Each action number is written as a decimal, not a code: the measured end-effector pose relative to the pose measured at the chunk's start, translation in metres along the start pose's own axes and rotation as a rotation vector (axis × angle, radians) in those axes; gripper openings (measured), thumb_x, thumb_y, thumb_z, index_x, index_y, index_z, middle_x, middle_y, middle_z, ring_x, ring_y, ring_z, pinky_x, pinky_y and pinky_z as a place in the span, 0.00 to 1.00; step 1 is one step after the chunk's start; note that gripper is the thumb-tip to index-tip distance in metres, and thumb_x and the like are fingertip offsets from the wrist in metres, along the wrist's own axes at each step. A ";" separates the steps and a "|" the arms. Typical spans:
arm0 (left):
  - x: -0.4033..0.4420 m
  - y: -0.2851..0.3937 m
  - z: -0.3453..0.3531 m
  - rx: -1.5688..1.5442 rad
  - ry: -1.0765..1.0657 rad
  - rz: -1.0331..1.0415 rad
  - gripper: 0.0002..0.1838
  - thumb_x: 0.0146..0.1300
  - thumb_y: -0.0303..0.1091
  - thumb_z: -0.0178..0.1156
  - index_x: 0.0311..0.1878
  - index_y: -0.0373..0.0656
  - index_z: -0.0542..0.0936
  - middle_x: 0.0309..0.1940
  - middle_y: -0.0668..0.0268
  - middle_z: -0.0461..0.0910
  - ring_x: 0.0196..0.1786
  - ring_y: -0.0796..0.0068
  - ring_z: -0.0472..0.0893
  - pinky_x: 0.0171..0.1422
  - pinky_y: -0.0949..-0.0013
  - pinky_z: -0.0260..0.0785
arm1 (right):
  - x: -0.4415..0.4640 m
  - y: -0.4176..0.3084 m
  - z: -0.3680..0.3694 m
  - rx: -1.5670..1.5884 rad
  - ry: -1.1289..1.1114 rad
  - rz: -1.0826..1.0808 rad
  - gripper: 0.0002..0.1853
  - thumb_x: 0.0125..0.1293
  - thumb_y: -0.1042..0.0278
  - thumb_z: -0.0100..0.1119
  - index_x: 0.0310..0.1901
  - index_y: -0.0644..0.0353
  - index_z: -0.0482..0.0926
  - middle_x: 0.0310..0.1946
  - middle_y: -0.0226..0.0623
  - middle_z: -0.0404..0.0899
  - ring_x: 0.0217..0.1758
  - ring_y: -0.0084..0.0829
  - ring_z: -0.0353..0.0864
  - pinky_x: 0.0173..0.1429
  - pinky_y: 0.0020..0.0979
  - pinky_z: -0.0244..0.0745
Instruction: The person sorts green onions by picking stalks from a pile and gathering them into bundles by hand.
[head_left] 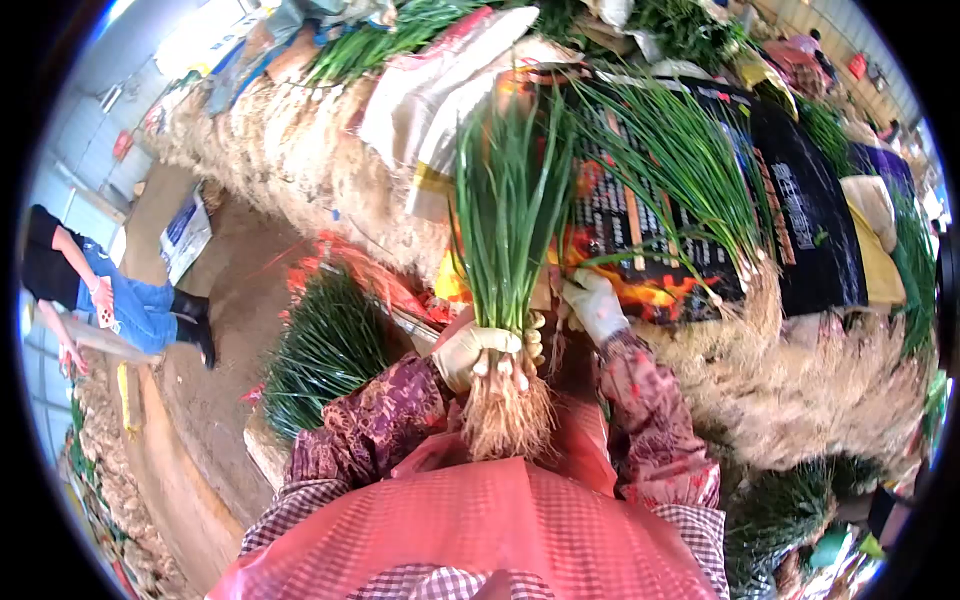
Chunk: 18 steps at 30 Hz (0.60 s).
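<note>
In the middle of the head view, my gloved left hand (462,357) is wrapped around a bunch of green onions (510,220) just above the roots. Their green leaves point away from me and the pale, stringy roots hang toward my apron. To the right of the bunch, my gloved right hand (597,305) is closed with its fingertips low by the table edge. A thin reddish-brown strand shows under those fingers; whether they hold it is unclear. A smaller pile of green onions (690,170) lies on the black printed sacking (820,230), roots toward me.
A wall of stacked roots (270,170) runs along the far left, with white sacks (410,110) over it. Tied-looking greens (325,350) stand at my left beside orange netting (360,270). A person in jeans (130,295) stands on the floor at left. More greens (780,520) lie lower right.
</note>
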<state>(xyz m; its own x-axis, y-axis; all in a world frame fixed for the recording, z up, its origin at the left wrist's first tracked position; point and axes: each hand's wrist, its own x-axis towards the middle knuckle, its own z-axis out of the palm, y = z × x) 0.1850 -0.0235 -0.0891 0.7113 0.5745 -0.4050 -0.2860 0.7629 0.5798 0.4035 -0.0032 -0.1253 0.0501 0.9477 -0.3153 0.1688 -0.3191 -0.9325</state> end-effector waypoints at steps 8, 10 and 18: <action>0.005 -0.008 -0.024 0.175 0.186 -0.039 0.11 0.59 0.32 0.60 0.43 0.37 0.78 0.26 0.58 0.82 0.18 0.72 0.80 0.15 0.78 0.67 | -0.039 -0.020 0.032 -0.028 -0.147 -0.039 0.08 0.65 0.64 0.62 0.34 0.60 0.79 0.15 0.29 0.75 0.14 0.19 0.69 0.18 0.23 0.63; -0.003 -0.007 -0.012 0.170 0.162 0.005 0.13 0.58 0.30 0.60 0.46 0.36 0.78 0.31 0.60 0.83 0.19 0.73 0.80 0.15 0.80 0.66 | -0.037 -0.015 0.034 -0.140 -0.169 -0.134 0.08 0.65 0.65 0.62 0.33 0.60 0.78 0.17 0.28 0.75 0.16 0.20 0.70 0.20 0.23 0.66; -0.024 0.012 -0.035 0.134 0.026 -0.015 0.29 0.54 0.20 0.55 0.63 0.36 0.69 0.39 0.59 0.78 0.34 0.66 0.83 0.32 0.63 0.82 | -0.071 -0.005 -0.034 -0.537 -0.023 -0.011 0.14 0.65 0.60 0.61 0.24 0.59 0.78 0.18 0.33 0.78 0.19 0.27 0.77 0.25 0.31 0.71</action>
<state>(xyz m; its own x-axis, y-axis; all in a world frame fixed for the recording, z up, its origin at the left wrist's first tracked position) 0.1425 -0.0180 -0.0972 0.6976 0.5723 -0.4311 -0.1862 0.7258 0.6622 0.4322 -0.0689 -0.0922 0.0248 0.9485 -0.3159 0.6493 -0.2556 -0.7163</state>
